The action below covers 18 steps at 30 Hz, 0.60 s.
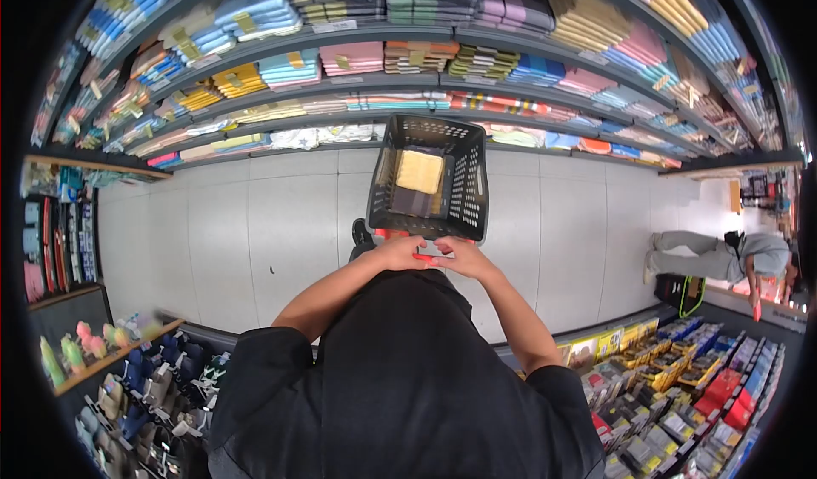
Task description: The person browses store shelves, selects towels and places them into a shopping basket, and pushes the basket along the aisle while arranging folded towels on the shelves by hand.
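Observation:
A black shopping basket [480, 185] with perforated walls hangs or stands in front of my body. Inside it lie a folded pale yellow towel [420, 172] and a dark folded cloth [412, 201]. The basket's red handle [423, 258] shows between my two hands. My left hand [400, 252] is closed on the handle's left part. On the right side, my right hand [462, 256] grips the same handle, thumb toward the left hand. My palms hide most of the handle.
Shelves [366, 32] stacked with folded towels run across the far side of the aisle. Slippers [157, 398] hang behind me on the left, packaged goods [672, 385] on the right. Another person [723, 256] stands at the right, near a black-and-green basket [681, 293].

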Each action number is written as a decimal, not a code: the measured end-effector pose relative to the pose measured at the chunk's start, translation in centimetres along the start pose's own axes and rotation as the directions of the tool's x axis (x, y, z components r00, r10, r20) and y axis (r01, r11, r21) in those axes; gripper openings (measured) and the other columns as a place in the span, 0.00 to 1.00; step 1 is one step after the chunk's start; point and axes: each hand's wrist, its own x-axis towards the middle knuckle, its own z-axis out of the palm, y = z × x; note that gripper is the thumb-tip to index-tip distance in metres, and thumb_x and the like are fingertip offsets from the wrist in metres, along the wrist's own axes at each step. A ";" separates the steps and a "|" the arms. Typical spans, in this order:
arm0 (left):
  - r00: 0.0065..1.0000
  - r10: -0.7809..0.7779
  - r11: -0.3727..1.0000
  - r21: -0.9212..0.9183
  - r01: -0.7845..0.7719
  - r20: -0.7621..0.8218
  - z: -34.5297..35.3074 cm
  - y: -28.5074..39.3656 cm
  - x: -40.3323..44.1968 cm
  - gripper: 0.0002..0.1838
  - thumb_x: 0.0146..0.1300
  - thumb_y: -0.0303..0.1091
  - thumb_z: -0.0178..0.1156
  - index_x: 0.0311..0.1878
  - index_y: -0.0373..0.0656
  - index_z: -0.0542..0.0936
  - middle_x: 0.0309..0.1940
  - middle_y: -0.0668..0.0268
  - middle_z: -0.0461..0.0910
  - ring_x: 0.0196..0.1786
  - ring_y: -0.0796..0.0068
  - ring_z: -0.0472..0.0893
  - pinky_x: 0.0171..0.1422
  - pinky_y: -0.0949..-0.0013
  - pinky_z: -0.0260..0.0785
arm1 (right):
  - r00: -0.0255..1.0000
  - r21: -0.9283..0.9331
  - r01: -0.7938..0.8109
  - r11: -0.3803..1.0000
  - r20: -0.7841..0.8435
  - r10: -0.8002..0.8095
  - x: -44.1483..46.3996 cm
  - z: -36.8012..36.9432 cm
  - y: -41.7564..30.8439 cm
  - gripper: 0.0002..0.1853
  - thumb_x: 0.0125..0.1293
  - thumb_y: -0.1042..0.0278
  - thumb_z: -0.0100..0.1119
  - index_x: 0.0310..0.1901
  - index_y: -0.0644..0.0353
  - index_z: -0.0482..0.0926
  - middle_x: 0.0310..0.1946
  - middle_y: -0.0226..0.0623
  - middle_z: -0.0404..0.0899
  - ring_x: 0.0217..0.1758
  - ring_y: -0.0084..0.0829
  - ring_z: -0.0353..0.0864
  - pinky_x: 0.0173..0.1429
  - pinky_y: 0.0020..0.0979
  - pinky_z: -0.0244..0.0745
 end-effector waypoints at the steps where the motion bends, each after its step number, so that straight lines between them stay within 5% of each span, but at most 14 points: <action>1: 1.000 -0.011 0.999 -0.041 0.011 -0.008 0.0 -0.2 0.0 0.34 0.60 0.55 0.66 0.59 0.37 0.75 0.44 0.52 0.84 0.49 0.55 0.83 0.53 0.58 0.74 | 0.999 0.031 -0.008 0.999 -0.035 0.009 0.1 0.3 0.7 0.26 0.62 0.55 0.69 0.56 0.63 0.78 0.49 0.45 0.83 0.52 0.37 0.84 0.56 0.36 0.79; 15: 0.994 -0.068 0.993 -0.099 0.060 -0.083 -1.2 -0.9 0.0 0.29 0.62 0.52 0.65 0.56 0.36 0.77 0.46 0.51 0.85 0.50 0.54 0.85 0.54 0.58 0.75 | 0.983 0.049 -0.103 0.993 -0.145 0.109 1.7 0.3 2.8 0.20 0.66 0.62 0.65 0.55 0.62 0.78 0.45 0.42 0.86 0.48 0.32 0.86 0.54 0.32 0.79; 18: 0.995 -0.086 0.991 -0.111 0.079 -0.054 -2.1 -1.1 -0.4 0.29 0.59 0.53 0.66 0.53 0.36 0.79 0.46 0.50 0.84 0.50 0.53 0.84 0.56 0.56 0.75 | 0.984 0.029 -0.136 0.990 -0.116 0.138 2.0 0.1 2.0 0.22 0.64 0.57 0.65 0.55 0.61 0.79 0.46 0.45 0.85 0.49 0.38 0.86 0.56 0.35 0.79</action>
